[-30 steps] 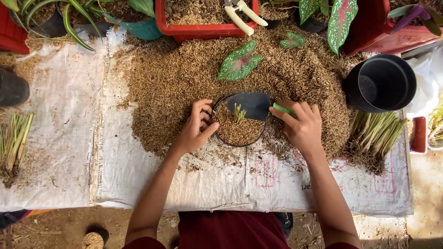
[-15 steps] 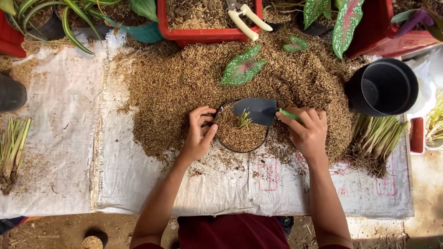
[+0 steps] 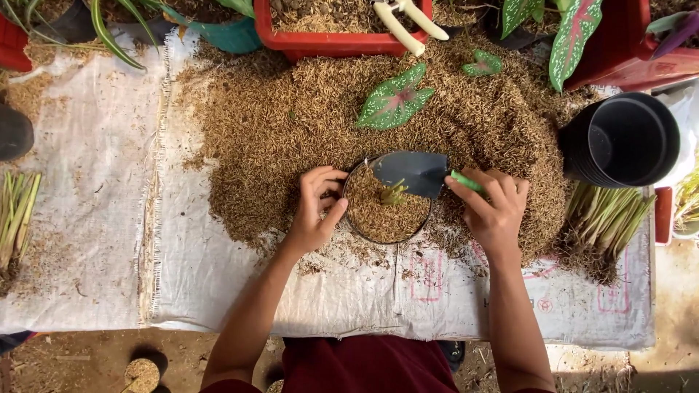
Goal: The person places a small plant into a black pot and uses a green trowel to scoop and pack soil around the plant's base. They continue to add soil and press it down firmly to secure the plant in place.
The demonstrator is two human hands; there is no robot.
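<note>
A small round black pot [image 3: 349, 218], filled with brown husk mix and holding a little green seedling [image 3: 394, 193], stands at the near edge of a big heap of husk [image 3: 291, 124]. My left hand [image 3: 314, 211] grips the pot's left rim. My right hand [image 3: 495, 211] holds the green handle of a trowel [image 3: 411, 172], whose grey blade lies over the pot's far right rim.
A stack of empty black pots [image 3: 622, 142] stands at the right, with a bundle of rooted green shoots [image 3: 601, 218] below it. More shoots [image 3: 16, 211] lie far left. A red planter [image 3: 335, 40], white-handled pruners [image 3: 408, 20] and spotted green leaves [image 3: 393, 98] sit behind the heap. White sacks [image 3: 95, 218] cover the ground.
The trowel blade has swung from the pot's far side to lie flat over its right rim. My right hand shifted slightly right; my left hand stays on the pot.
</note>
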